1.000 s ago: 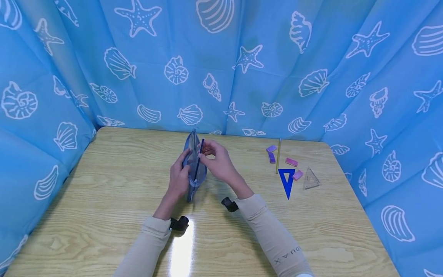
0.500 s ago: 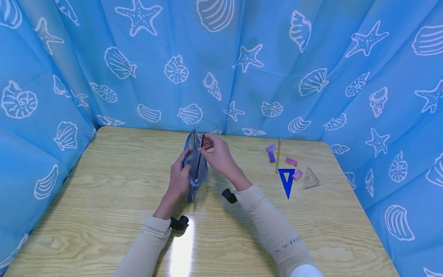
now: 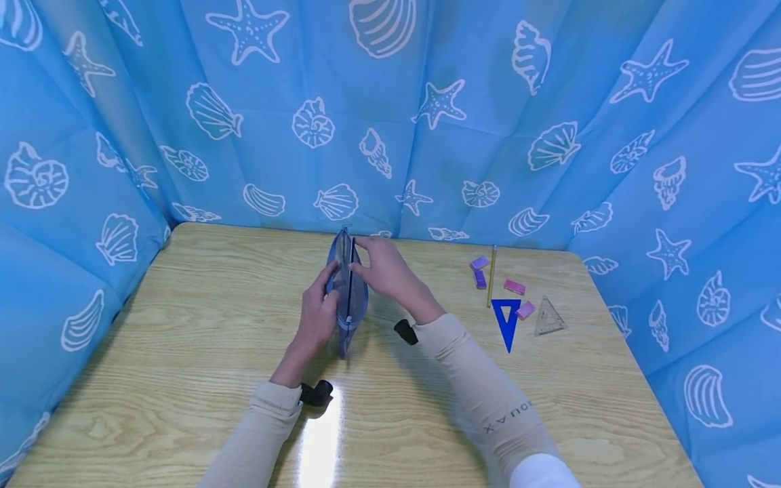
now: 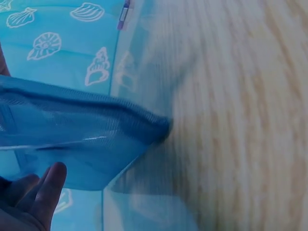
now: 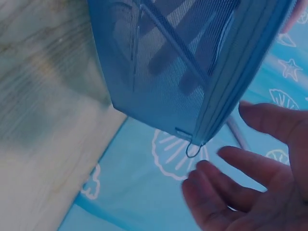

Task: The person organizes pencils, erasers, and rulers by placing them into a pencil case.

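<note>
A blue mesh zip pouch [image 3: 360, 301] stands on edge above the table, its mouth facing up. My left hand [image 3: 316, 313] grips its left side, thumb at the mouth and fingers along the outside. A thin dark stick like a pencil [image 5: 173, 41] shows through the mesh, slanting inside, with one end [image 5: 236, 130] poking out past the zipper. Around that end, at the pouch's far right edge, is my right hand [image 3: 390, 271]. In the right wrist view its thumb and fingers are apart and loosely bent, close to the zipper pull [image 5: 193, 151].
At the right of the wooden table [image 3: 201, 339] lie purple erasers [image 3: 479, 278], a yellow pencil [image 3: 491, 278], pink erasers [image 3: 514, 287], a blue set square [image 3: 507, 335] and a clear set square [image 3: 543, 327]. A blue seashell curtain [image 3: 274, 149] hangs behind and along the sides.
The right hand pinched the dark stick earlier; now its fingers are spread beside it. The stick has swung more upright and left, against the pouch mouth. The pouch has turned slightly.
</note>
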{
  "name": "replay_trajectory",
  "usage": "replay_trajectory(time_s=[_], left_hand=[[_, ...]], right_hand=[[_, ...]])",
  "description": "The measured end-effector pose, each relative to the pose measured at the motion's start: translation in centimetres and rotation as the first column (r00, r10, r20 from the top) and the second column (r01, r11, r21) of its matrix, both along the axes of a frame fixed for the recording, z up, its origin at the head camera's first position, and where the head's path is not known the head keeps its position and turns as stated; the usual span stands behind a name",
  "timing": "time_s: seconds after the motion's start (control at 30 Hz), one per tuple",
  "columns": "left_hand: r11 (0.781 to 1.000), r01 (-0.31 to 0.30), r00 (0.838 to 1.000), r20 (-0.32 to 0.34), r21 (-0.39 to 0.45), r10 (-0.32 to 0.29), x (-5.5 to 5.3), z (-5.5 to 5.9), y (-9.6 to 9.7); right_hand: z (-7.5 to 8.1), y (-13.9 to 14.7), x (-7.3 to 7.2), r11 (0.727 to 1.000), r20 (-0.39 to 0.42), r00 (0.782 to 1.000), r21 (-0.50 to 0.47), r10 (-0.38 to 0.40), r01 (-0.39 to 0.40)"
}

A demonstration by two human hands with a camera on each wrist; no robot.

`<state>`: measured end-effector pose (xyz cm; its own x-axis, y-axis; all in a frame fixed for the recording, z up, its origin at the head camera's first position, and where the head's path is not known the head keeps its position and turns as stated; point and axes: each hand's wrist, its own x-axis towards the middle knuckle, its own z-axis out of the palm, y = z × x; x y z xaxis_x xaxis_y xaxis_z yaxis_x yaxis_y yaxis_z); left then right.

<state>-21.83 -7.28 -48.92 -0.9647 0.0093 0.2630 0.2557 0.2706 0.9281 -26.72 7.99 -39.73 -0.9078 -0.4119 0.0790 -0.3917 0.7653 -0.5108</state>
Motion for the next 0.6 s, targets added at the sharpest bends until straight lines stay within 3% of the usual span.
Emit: replay_trajectory(time_s=[0.17,0.33,0.6], left_hand=[[1.0,0.015,1.0,0.002,0.009,-0.015,0.1,0.1,-0.1],[0.999,0.018,1.0,0.004,0.028,-0.018,0.1,0.1,-0.3],[0.999,0.008,0.999,0.041,0.041,-0.01,0.0,0.2,-0.6]], right_hand=[[0.1,0.7,0.1,0.999,0.015,0.999,0.014,0.038,-0.038],[-0.4,2.3,0.7,0.996,0.009,0.999,-0.074,0.047,-0.046],[-3.1,7.9,2.0,0.986,0.035,0.999,-0.162,-0.033,0.039]])
